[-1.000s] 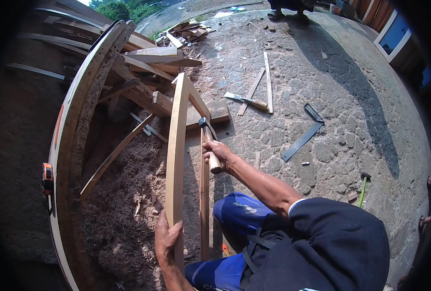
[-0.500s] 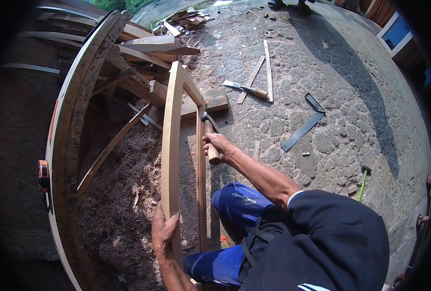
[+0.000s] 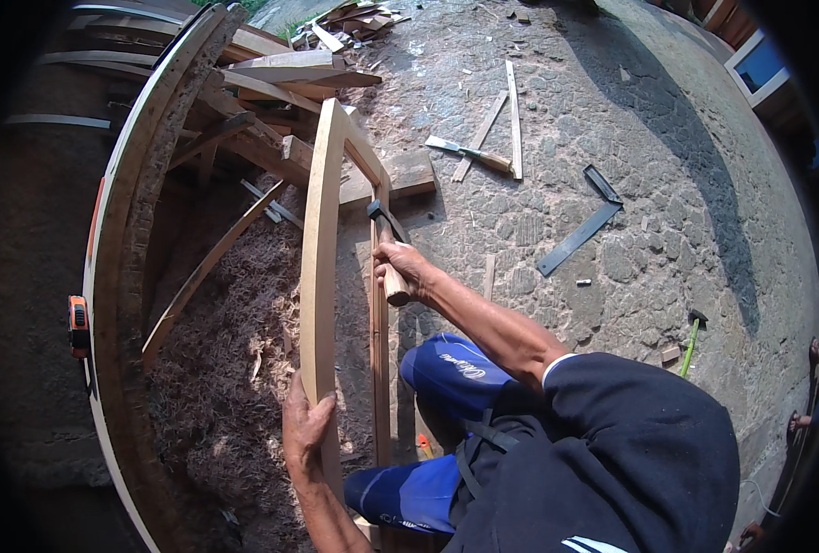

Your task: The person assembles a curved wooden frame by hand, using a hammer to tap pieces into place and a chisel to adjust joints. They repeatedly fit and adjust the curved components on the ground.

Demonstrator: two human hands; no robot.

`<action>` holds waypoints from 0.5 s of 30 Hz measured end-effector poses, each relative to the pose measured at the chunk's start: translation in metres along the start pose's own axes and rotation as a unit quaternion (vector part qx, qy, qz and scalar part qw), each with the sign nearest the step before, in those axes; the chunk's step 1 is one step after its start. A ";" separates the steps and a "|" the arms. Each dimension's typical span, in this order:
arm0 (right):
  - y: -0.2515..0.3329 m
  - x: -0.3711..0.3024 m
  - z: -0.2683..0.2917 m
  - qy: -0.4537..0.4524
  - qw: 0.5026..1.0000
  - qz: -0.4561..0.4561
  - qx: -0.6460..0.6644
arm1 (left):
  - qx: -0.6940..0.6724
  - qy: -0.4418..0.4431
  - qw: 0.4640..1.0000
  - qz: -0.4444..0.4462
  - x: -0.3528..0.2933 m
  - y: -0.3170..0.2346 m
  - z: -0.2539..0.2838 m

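A narrow wooden frame (image 3: 318, 249) stands upright in front of me, made of a wide pale board and a thinner rail that meet at the far top. My left hand (image 3: 304, 431) grips the wide board near its lower end. My right hand (image 3: 400, 267) is closed on the wooden handle of a hammer (image 3: 383, 241), whose dark head sits against the thin rail just above my fist.
A large curved wooden form (image 3: 128, 230) arcs along the left, with an orange tape measure (image 3: 78, 323) on it. Sawdust covers the ground below. On the stone paving lie a chisel (image 3: 469, 153), thin strips (image 3: 513, 115), a metal square (image 3: 583, 230) and a green-handled tool (image 3: 691, 339). Scrap boards (image 3: 280, 78) pile up beyond.
My view has shifted forward, so everything sits slightly lower and closer. The hammer and my right hand have crept toward the thin rail; my left hand keeps its grip on the board.
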State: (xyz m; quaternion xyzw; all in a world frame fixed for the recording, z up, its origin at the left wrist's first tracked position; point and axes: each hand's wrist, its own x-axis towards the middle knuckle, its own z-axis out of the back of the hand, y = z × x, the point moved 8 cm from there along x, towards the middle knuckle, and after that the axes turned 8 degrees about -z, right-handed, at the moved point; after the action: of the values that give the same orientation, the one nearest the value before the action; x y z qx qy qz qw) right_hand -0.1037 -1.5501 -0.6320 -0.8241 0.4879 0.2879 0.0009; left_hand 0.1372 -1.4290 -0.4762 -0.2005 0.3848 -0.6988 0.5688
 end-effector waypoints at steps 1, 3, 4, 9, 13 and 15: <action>0.003 0.000 0.000 -0.014 0.998 0.012 -0.056 | -0.004 0.006 0.999 -0.035 0.001 -0.006 0.000; 0.012 -0.003 -0.017 0.066 0.981 0.055 -0.172 | 0.009 -0.007 1.000 0.004 -0.002 -0.001 0.005; 0.013 -0.001 -0.019 0.071 0.979 0.048 -0.187 | -0.003 -0.013 1.000 0.019 -0.004 0.001 0.004; -0.001 -0.010 0.007 0.009 0.982 0.026 -0.186 | 0.027 -0.016 0.999 -0.018 0.000 -0.010 0.003; -0.043 -0.029 0.046 -0.011 0.978 -0.054 -0.199 | 0.187 -0.106 0.974 0.068 -0.039 -0.003 0.018; -0.066 -0.047 0.065 -0.011 0.966 -0.105 -0.237 | 0.237 -0.156 0.952 0.115 -0.084 0.003 0.027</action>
State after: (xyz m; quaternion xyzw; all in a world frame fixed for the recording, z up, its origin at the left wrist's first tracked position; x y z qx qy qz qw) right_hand -0.0978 -1.4596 -0.6823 -0.8440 0.3162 0.4031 -0.1588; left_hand 0.1811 -1.3579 -0.4486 -0.1208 0.1352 -0.6596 0.7294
